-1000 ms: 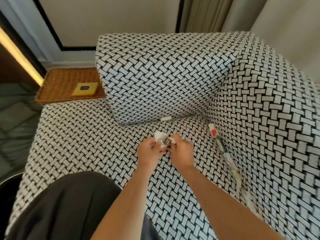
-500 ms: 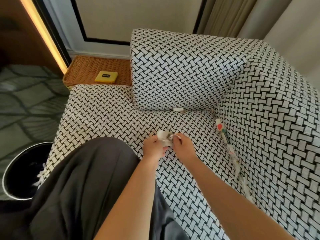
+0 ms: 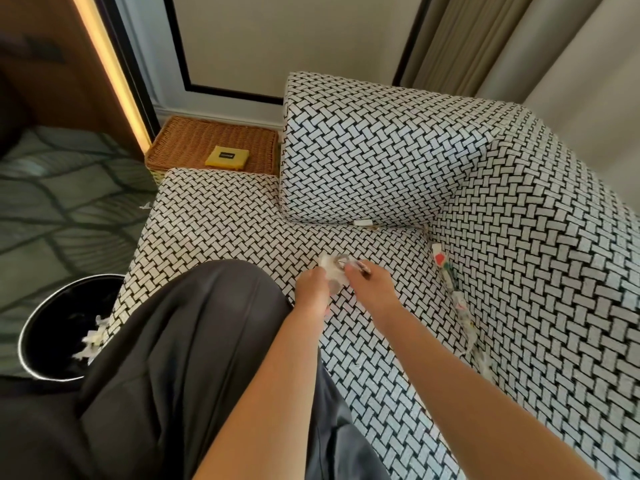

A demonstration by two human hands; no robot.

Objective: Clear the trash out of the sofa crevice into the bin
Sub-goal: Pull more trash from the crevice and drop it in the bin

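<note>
Basket-weave black-and-white sofa (image 3: 381, 161) fills my view. Left hand (image 3: 311, 289) and right hand (image 3: 374, 285) both pinch a crumpled white wad (image 3: 328, 264) over the seat, mid-frame. Crinkled wrappers (image 3: 450, 289) line the crevice at their 3 o'clock. Round black bin (image 3: 48, 313), shiny rim, white scraps inside, at 8 o'clock. Wicker tray (image 3: 187, 140) at 11.

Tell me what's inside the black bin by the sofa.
Pale paper scraps lie at the right inside the bin. The rest is too dark to read, and the trouser leg and sofa seat corner cover its right edge.
</note>
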